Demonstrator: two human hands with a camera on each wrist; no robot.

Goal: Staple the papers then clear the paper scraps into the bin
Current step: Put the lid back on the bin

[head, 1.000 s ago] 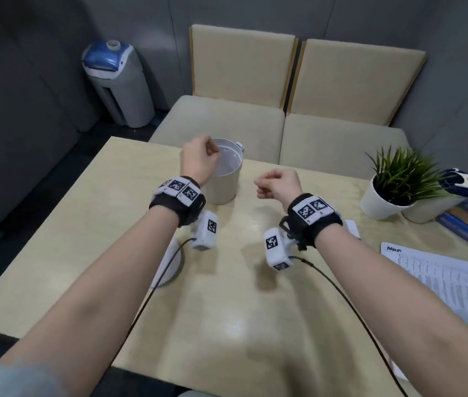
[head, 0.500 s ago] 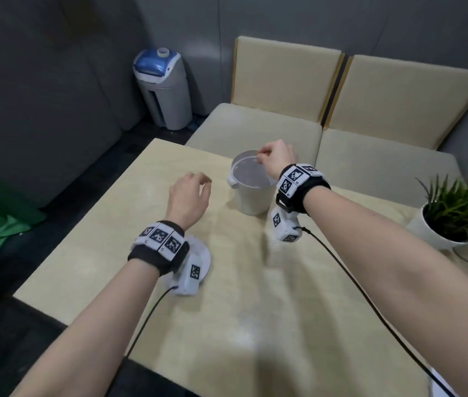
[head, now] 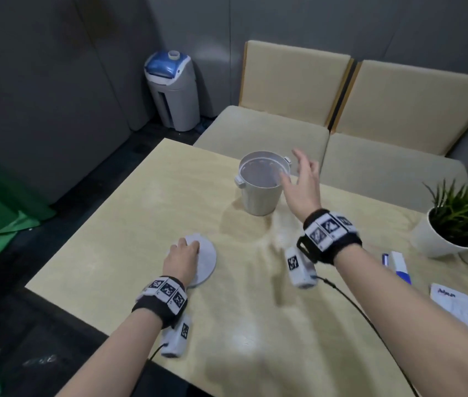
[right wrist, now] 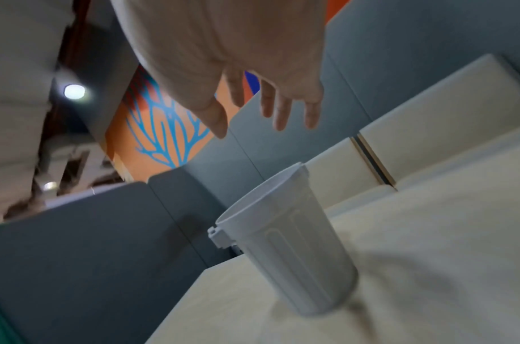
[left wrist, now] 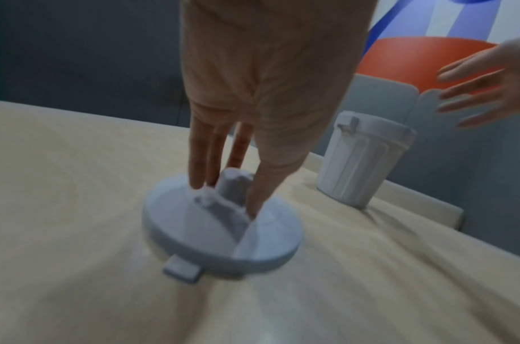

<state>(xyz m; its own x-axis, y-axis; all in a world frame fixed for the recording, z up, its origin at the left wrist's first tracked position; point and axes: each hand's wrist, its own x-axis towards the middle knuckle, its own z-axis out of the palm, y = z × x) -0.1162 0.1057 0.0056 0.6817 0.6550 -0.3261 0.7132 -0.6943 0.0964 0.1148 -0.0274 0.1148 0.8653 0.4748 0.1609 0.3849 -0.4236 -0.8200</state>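
A small white bin (head: pixel 261 187) stands open near the table's far edge. Its round white lid (head: pixel 208 260) lies flat on the table, nearer and to the left. My left hand (head: pixel 182 253) is down on the lid. In the left wrist view the left hand (left wrist: pixel 225 199) pinches the lid's (left wrist: pixel 267 242) raised handle, fingers on one side and thumb on the other. My right hand (head: pixel 301 179) hovers just right of the bin's rim, fingers spread and empty. In the right wrist view the right hand (right wrist: pixel 264 111) is above the bin (right wrist: pixel 288 244). Printed papers (head: pixel 464 310) lie at the right edge.
A blue and white stapler (head: pixel 396 265) lies left of a potted plant (head: pixel 456 222) at the table's right. Two beige seats (head: pixel 327 138) stand beyond the far edge, and a grey and blue floor appliance (head: pixel 174 90) stands in the corner. Cables trail from both wrists.
My left hand has dropped from mid-air onto the lid and taken its handle. My right hand has come off the bin's mouth, opened and shifted right. The head view has swung left.
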